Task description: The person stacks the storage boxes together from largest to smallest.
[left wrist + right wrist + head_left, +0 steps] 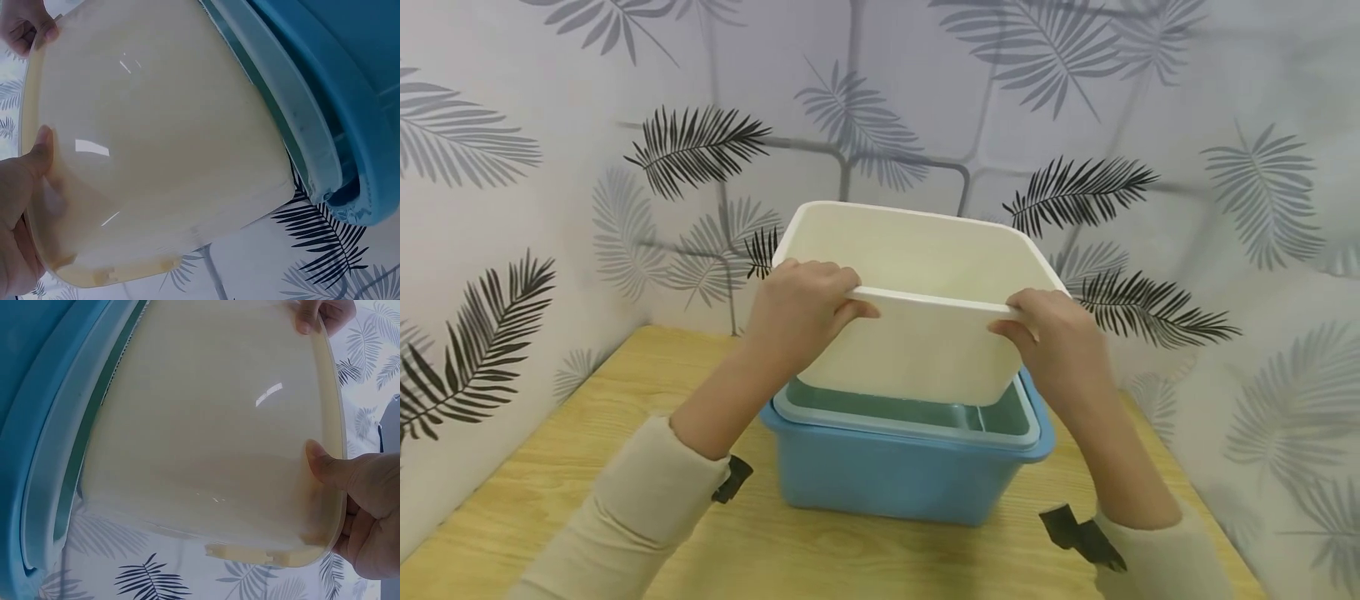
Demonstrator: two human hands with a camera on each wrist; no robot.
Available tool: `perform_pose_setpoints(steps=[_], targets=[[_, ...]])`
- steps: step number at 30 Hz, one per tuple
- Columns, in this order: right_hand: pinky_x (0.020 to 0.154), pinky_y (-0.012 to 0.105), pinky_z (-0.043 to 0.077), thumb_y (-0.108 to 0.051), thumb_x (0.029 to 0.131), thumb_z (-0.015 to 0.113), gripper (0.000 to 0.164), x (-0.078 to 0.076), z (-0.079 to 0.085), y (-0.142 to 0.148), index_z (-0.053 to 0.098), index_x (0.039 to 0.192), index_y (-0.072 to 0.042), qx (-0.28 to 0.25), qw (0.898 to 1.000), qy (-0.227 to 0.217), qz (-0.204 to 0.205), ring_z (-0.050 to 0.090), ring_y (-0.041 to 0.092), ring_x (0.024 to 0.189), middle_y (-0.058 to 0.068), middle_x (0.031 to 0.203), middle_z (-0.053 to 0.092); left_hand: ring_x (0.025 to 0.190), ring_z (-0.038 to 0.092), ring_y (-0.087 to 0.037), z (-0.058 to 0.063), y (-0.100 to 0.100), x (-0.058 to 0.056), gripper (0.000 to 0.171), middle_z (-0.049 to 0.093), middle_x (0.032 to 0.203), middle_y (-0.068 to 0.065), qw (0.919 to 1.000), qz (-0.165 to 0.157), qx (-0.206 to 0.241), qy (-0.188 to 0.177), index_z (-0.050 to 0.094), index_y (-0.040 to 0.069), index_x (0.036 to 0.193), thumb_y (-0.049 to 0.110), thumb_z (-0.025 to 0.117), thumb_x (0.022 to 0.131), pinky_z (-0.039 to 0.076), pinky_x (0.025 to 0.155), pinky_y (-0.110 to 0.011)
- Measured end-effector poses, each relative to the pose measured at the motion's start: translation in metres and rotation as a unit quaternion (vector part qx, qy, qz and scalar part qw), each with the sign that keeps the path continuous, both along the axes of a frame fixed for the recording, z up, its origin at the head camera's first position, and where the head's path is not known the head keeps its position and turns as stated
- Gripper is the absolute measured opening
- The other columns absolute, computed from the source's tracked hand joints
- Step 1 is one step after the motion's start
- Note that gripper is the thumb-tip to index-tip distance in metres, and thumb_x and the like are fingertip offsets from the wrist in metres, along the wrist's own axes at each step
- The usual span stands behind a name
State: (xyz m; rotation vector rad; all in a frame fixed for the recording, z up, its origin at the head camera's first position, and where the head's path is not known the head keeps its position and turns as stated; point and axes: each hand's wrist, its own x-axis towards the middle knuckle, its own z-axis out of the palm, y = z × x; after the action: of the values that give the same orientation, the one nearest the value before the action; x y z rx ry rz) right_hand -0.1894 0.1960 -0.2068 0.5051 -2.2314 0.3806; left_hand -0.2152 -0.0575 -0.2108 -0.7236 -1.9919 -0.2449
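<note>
A cream plastic basin (917, 354) is held tilted by its near rim, its lower part over a pale green basin (910, 425). That green basin sits nested inside a larger blue basin (887, 475) on the table. My left hand (801, 312) grips the cream rim near its left corner, thumb on the outer wall. Toward the right corner, my right hand (1056, 337) pinches the same rim, its thumb (325, 465) pressed against the outside. Both wrist views show the cream basin's smooth outer wall; its inner floor is hidden.
The wooden table (737, 533) carries the stacked basins. Behind and beside it stand walls with a leaf pattern (700, 150). Dark straps (1078, 537) hang near the sleeve cuffs.
</note>
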Motion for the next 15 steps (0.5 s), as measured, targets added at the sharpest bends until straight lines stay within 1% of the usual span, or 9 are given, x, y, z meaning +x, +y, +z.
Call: perform_pose_setpoints(steps=[3, 7, 10, 15], targets=[[0.066, 0.041, 0.047, -0.012, 0.073, 0.073, 0.021, 0.002, -0.002, 0.003, 0.063, 0.086, 0.001, 0.001, 1.0, 0.006, -0.001, 0.058, 0.03, 0.076, 0.014, 0.078, 0.065, 0.045, 0.039, -0.015, -0.002, 0.003, 0.001, 0.038, 0.044, 0.049, -0.001, 1.0, 0.001, 0.001, -0.006, 0.05, 0.009, 0.06, 0.04, 0.07, 0.069, 0.032, 0.046, -0.029], [0.064, 0.041, 0.048, -0.01, 0.071, 0.074, 0.021, 0.003, -0.006, 0.007, 0.063, 0.084, 0.002, 0.01, 0.999, 0.03, 0.009, 0.059, 0.03, 0.073, 0.013, 0.076, 0.065, 0.043, 0.039, -0.016, -0.007, 0.006, 0.001, 0.039, 0.045, 0.049, 0.0, 1.0, 0.005, 0.002, -0.001, 0.049, 0.01, 0.059, 0.041, 0.07, 0.067, 0.032, 0.044, -0.029], [0.063, 0.041, 0.049, -0.01, 0.07, 0.075, 0.021, 0.003, -0.01, 0.009, 0.063, 0.083, 0.002, 0.019, 0.999, 0.04, 0.014, 0.06, 0.03, 0.072, 0.013, 0.076, 0.065, 0.043, 0.04, -0.016, -0.01, 0.008, 0.002, 0.038, 0.046, 0.049, 0.0, 1.0, 0.003, 0.001, 0.004, 0.051, 0.009, 0.06, 0.041, 0.071, 0.068, 0.031, 0.043, -0.027], [0.063, 0.041, 0.049, -0.01, 0.07, 0.075, 0.022, 0.004, -0.015, 0.011, 0.063, 0.084, 0.002, 0.024, 0.999, 0.043, 0.011, 0.06, 0.03, 0.071, 0.013, 0.075, 0.065, 0.045, 0.041, -0.014, -0.015, 0.01, 0.004, 0.037, 0.047, 0.05, 0.0, 1.0, -0.004, 0.0, -0.004, 0.052, 0.009, 0.061, 0.039, 0.071, 0.069, 0.031, 0.045, -0.027]])
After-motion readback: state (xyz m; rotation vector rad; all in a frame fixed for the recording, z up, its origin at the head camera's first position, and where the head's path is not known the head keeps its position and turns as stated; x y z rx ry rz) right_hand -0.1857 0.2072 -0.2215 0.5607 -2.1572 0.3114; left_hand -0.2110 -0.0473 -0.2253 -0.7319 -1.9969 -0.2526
